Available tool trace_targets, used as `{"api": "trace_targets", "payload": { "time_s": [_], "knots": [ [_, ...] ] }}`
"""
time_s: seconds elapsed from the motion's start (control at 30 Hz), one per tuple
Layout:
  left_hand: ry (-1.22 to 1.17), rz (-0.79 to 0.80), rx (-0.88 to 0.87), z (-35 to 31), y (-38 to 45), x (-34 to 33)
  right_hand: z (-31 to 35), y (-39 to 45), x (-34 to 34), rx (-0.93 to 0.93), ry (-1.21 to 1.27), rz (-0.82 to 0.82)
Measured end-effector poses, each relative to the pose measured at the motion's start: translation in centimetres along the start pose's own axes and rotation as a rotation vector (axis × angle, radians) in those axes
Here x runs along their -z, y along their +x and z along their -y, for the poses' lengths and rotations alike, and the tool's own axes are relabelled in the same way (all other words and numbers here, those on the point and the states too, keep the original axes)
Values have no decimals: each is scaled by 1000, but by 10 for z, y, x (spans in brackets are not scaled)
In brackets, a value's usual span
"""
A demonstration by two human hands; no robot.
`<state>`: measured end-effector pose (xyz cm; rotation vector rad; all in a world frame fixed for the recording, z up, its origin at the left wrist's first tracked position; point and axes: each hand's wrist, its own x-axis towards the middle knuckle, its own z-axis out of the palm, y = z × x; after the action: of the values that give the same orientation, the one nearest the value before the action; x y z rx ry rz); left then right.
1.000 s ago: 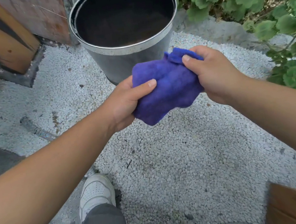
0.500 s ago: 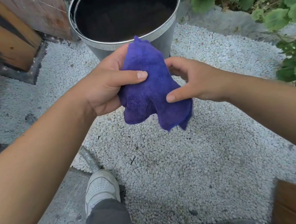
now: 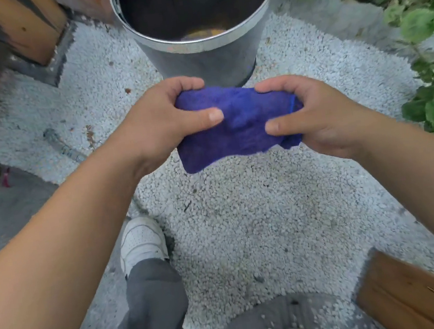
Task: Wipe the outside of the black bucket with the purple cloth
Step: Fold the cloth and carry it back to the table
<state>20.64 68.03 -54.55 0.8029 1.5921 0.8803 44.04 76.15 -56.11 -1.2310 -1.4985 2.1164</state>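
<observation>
Both bare forearms reach in from the lower corners and meet near the middle of the view. The left hand [image 3: 162, 122] curls around the left end of the purple cloth [image 3: 235, 126], thumb lying flat across the cloth's top and pointing toward 3 o'clock, fingers wrapped over its far edge. The right hand [image 3: 320, 117] clamps the right end the same way, thumb pointing toward 9 o'clock, index finger hooked over the far edge. The cloth is bunched into a thick band stretched between the two grips, its lower edge sagging free toward 6 o'clock.

The black bucket [image 3: 204, 58] stands upright on the pale gravel [image 3: 244, 216] at 12 o'clock from the cloth, just beyond the knuckles; whether cloth and bucket wall touch cannot be told.
</observation>
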Motion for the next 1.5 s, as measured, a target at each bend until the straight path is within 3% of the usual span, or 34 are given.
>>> {"api": "trace_targets", "payload": {
  "time_s": [0.07, 0.17, 0.27, 0.37, 0.5, 0.7, 0.87, 1.07, 1.23, 1.37, 1.5],
  "knots": [
    [363, 8, -55, -16, -23, 0, 19, -17, -4, 21, -314, -24],
    [863, 34, -133, -54, -66, -3, 65, -53, -14, 29, -365, -39],
    [1001, 46, -168, -110, -122, -4, 127, -103, -20, 14, -449, 12],
    [824, -24, -147, -187, -203, 9, 208, -178, -40, -44, -375, 83],
    [288, -170, -21, -278, -331, 36, 310, -268, -94, -83, -80, 161],
    [-395, -435, 32, -325, -481, 74, 405, -337, -196, -36, 208, 71],
    [-678, -677, 96, -313, -608, 139, 443, -370, -342, -146, 53, 343],
    [-786, -940, 151, -253, -716, 233, 433, -372, -522, -48, -180, 447],
    [-724, -1187, 267, -179, -761, 307, 385, -353, -646, -7, -364, 479],
    [-747, -1188, 319, -132, -772, 345, 346, -334, -708, 3, -533, 402],
    [-720, -1159, 380, -103, -764, 380, 323, -313, -738, -35, -520, 291]
  ]
}}
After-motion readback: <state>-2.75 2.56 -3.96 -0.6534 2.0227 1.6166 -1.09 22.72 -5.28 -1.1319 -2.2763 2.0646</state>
